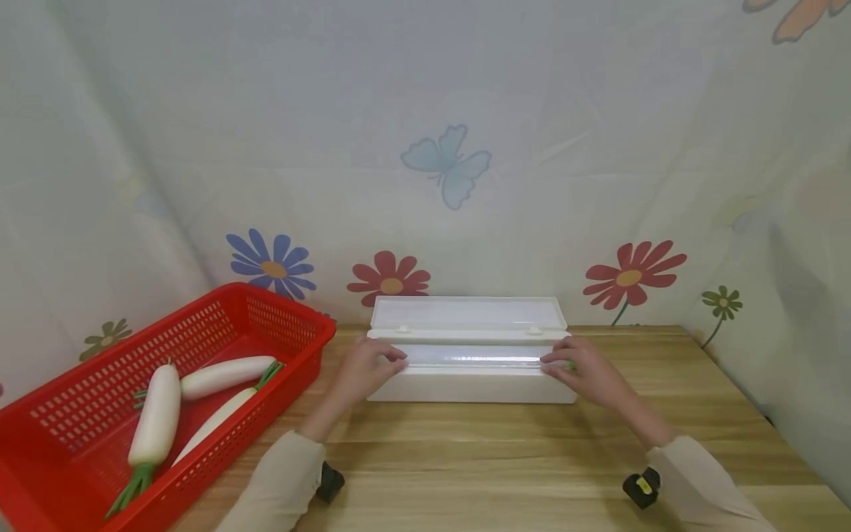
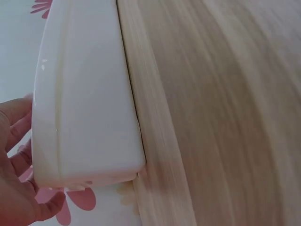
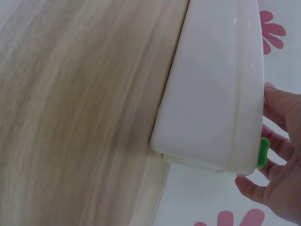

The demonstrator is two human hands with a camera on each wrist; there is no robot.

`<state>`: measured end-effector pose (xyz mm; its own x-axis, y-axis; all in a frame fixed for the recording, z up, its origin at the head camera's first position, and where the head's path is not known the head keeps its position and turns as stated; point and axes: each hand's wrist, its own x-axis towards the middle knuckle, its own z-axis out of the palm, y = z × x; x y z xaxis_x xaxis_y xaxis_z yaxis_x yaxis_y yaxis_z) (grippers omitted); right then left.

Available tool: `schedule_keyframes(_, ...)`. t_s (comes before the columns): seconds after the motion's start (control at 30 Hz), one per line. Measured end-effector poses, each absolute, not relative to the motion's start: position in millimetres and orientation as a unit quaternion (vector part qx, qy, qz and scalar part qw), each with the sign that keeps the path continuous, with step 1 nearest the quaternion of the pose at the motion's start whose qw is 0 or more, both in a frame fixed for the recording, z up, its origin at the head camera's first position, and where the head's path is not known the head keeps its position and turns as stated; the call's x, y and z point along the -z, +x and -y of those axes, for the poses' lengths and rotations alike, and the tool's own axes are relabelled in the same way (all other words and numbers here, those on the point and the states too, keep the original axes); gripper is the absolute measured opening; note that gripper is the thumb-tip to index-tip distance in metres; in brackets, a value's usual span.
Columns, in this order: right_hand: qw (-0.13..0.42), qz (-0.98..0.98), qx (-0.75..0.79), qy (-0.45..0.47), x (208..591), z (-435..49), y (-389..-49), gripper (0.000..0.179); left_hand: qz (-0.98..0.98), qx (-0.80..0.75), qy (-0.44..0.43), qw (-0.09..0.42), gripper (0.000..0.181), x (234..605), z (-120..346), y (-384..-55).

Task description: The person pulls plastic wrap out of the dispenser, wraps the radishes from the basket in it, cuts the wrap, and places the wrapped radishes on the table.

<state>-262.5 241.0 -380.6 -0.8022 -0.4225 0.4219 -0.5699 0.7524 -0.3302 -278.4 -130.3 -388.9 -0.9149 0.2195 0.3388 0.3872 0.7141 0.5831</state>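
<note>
White oblong plastic box (image 1: 472,388), right of the red perforated plastic basket (image 1: 282,321), runs lengthwise between my equally near left hand (image 1: 367,366) and right hand (image 1: 586,371), fingertips at its ends, whether pinching I cannot tell.

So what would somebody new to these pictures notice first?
Probably the bright red basket at the head view's left, holding three white radishes. Next, the long white box with its lid raised, toward the far edge of the wooden table, the left grip and right grip at its ends. Above it, a pale blue butterfly decorates the backdrop.
</note>
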Motion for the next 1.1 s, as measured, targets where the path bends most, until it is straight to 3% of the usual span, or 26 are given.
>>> schedule_keyframes(0.3,0.166,0.918,-0.242,0.268,379.1,-238.6,-265.0,0.003,0.921,0.337,-0.147,0.128,0.009,389.8,124.2,-282.3)
schedule_keyframes(0.6,0.178,0.913,-0.251,0.267,379.9,-235.2,-269.8,0.004,0.930,0.323,-0.124,0.122,0.012,387.1,121.0,-279.3)
schedule_keyframes(0.83,0.140,0.912,-0.299,0.244,369.7,-234.8,-274.8,0.006,0.921,0.325,-0.136,0.169,0.010,384.0,120.5,-279.9)
schedule_keyframes(1.1,0.101,0.915,-0.301,0.249,362.1,-242.4,-274.2,0.010,0.899,0.390,-0.146,0.135,0.015,379.9,120.4,-281.1)
